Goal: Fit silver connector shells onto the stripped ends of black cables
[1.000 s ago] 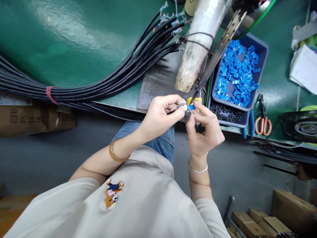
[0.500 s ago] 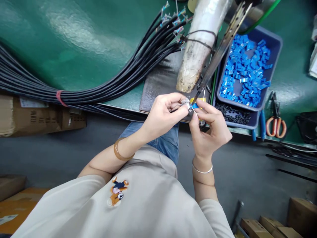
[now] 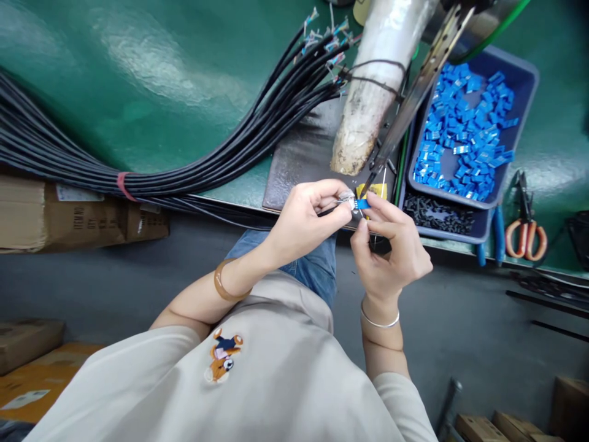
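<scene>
Two hands work near the edge of the green bench: the left hand pinches pale wires, while the right hand has its fingers narrowly spaced beside the blue connector (its grip I cannot tell). The connector sits between both hands, near the soldering iron.

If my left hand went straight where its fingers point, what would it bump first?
Probably the small blue piece right by the left hand's fingertips, then the right hand; depth is hard to judge.
</scene>
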A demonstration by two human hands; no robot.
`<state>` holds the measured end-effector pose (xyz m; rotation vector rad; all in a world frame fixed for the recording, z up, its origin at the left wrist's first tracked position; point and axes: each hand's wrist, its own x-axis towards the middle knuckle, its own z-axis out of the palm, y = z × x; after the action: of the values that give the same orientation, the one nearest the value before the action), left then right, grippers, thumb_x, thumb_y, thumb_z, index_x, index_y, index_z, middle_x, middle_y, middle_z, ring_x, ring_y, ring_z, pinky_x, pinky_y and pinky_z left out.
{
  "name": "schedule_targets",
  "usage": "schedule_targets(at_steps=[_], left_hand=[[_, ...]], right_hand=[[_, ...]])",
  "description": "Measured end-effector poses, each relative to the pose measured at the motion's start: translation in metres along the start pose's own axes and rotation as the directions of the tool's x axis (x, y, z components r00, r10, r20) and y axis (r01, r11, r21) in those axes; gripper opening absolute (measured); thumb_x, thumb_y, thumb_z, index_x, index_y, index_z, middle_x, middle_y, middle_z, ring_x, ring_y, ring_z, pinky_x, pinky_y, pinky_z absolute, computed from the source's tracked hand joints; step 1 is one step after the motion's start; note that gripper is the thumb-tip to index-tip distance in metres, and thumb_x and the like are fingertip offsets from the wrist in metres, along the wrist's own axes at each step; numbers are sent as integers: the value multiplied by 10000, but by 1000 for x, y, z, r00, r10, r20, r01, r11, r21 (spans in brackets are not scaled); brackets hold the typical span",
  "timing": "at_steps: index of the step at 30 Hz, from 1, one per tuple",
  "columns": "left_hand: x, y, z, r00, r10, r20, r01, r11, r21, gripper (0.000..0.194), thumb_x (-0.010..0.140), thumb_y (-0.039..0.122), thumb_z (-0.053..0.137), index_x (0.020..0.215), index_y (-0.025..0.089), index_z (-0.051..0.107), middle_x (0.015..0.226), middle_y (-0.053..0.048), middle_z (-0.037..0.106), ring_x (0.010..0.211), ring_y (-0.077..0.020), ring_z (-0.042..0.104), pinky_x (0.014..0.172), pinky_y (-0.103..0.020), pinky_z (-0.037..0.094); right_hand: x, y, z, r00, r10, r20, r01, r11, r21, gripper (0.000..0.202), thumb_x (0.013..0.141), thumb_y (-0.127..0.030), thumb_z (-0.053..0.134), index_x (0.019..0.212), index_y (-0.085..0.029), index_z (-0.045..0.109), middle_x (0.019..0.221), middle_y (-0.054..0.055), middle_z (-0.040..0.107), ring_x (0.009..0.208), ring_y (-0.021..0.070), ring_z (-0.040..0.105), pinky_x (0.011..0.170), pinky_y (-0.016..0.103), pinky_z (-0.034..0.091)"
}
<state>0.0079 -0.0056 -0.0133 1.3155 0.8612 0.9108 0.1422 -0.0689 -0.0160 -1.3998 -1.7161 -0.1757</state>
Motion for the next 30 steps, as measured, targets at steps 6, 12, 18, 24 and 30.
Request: schedule_targets(at_steps=[6, 12, 18, 24, 30], left_hand=[[-5, 3, -1, 998, -14, 63, 12, 999, 41, 143, 847, 244, 571, 733, 158, 567, 607, 29, 420, 520, -56, 321, 491, -211, 272], [-11, 6, -5, 986, 11, 165, -21, 998, 57, 82, 835, 212, 600, 798, 138, 607, 607, 42, 376, 548, -57, 328, 509, -204, 289], [-13, 3, -10, 975, -40, 218, 49, 998, -34, 103, 844, 222, 611, 800, 130, 602, 569, 27, 534, 484, -44, 440, 478, -171, 358], [-12, 2, -15, 961, -109, 255, 153, 975, -159, 184, 886, 290, 587, 824, 119, 612, 592, 5, 614, 383, -12, 398, 378, -150, 302], [-10, 6, -15, 963, -99, 251, 144, 975, -169, 158, 845, 235, 641, 742, 124, 595, 553, 16, 601, 441, -20, 466, 433, -132, 337]], right_hand=[[-2, -5, -9, 980, 201, -14, -197, 972, 127, 124, 852, -142, 613, 949, -218, 604, 1059, 31, 728, 906, 174, 730, 719, 292, 613], [-5, -6, -20, 992, 93, -87, -100, 992, -76, 295, 836, -146, 659, 1103, -271, 670, 711, -62, 684, 491, 62, 570, 495, 201, 430], [-5, -2, -22, 977, -127, 170, 167, 955, -246, 337, 843, -188, 664, 1175, -243, 667, 563, -63, 540, 483, 61, 397, 541, 239, 323], [-12, 5, -23, 960, -170, 223, 227, 939, -260, 325, 840, -189, 667, 1159, -251, 674, 546, -67, 520, 485, 55, 408, 544, 235, 315], [-17, 0, -20, 979, 119, -166, -128, 991, -45, 289, 826, -133, 643, 1094, -244, 630, 692, -68, 639, 437, 42, 517, 440, 185, 403]])
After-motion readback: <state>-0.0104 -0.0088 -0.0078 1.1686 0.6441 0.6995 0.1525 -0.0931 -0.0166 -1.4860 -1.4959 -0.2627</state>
